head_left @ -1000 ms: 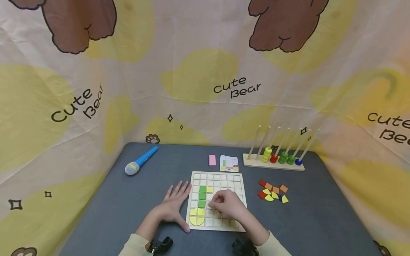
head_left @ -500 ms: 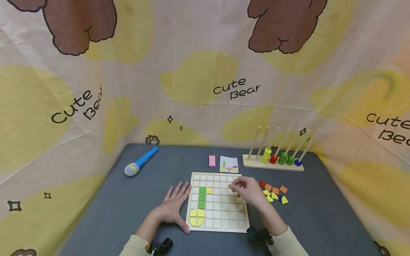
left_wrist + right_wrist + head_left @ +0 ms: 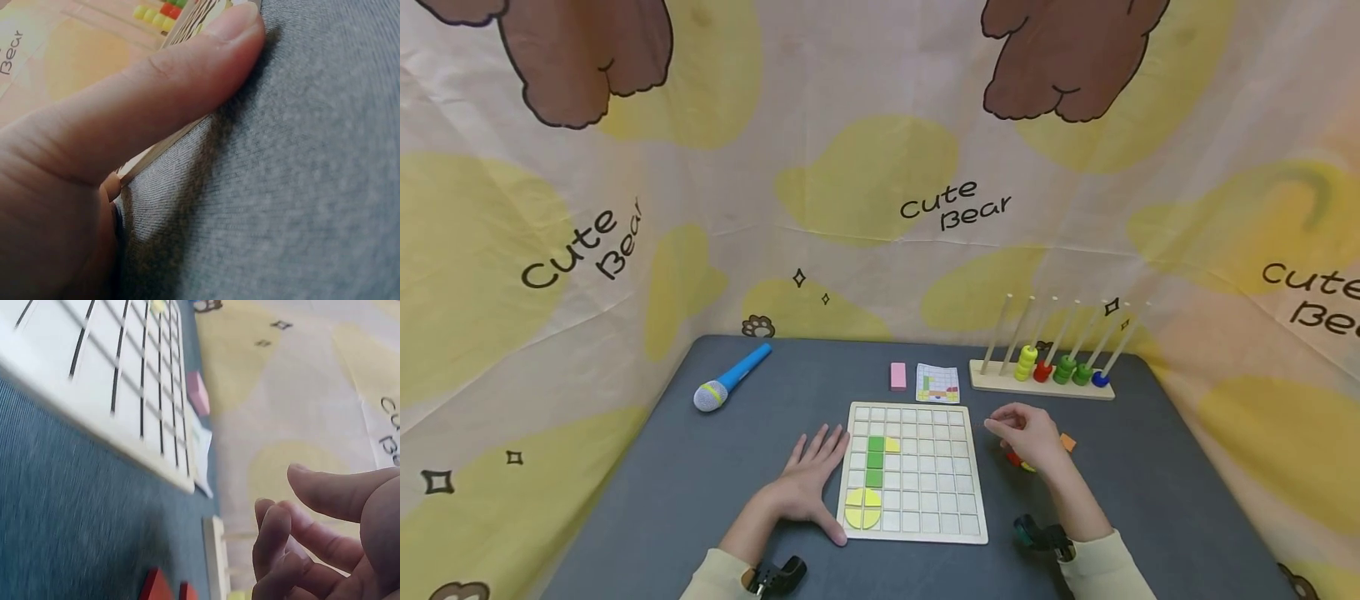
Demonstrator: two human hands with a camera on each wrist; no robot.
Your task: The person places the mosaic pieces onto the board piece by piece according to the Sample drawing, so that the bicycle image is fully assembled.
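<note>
The laying of coloured pieces on the gridded board looks to be in its early part: three green squares stand in a column in the board's left half, a yellow piece sits just right of the top one, and four yellow quarter-rounds make a disc-like figure near the near left corner, while most of the white cells are bare. The board lies midway between the left and right edges of the desk. Orange, red and yellow loose pieces, some hidden by the arm, lie off the board towards the desk's right edge, so a fair share seems left to place. The right hand hangs over them, its grip loosely curved, thumb apart from the fingertips, with nothing seen between; the left hand has its grip spread along the board's left edge, thumb at the near left corner. The printed card, a small paper grid too fine to read cell by cell, lies towards the far edge beside a smooth pink block. The board has a pale, wood-like rim and flat square cells; the desk's covering shows a fine grey weave. An abacus with thin rods and rounded beads stands by the far right corner, and a blue toy microphone near the far left.
</note>
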